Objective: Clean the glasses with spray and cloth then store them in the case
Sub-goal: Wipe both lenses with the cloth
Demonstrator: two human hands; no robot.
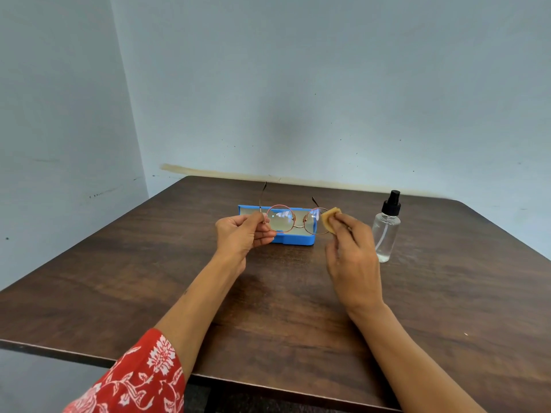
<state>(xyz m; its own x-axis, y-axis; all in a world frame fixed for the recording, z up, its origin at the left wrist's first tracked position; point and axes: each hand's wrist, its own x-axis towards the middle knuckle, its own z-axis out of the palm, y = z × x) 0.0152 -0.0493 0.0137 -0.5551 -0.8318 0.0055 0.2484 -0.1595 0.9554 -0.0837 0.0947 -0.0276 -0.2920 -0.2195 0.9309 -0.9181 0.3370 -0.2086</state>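
Observation:
Round glasses (pixel 293 221) with a thin copper frame are held up above the table, temples pointing away from me. My left hand (pixel 243 234) pinches the frame at its left hinge. My right hand (pixel 350 254) holds a small folded tan cloth (pixel 329 219) against the right lens. Behind the glasses an open blue case (pixel 295 240) lies on the table, its mirrored lid standing up. A clear spray bottle (pixel 386 229) with a black pump top stands upright just to the right of my right hand.
The dark wooden table (pixel 268 308) sits in a corner of pale blue walls. Its left edge runs diagonally and its near edge is close to my body. A red patterned sleeve (pixel 140 380) covers my left upper arm.

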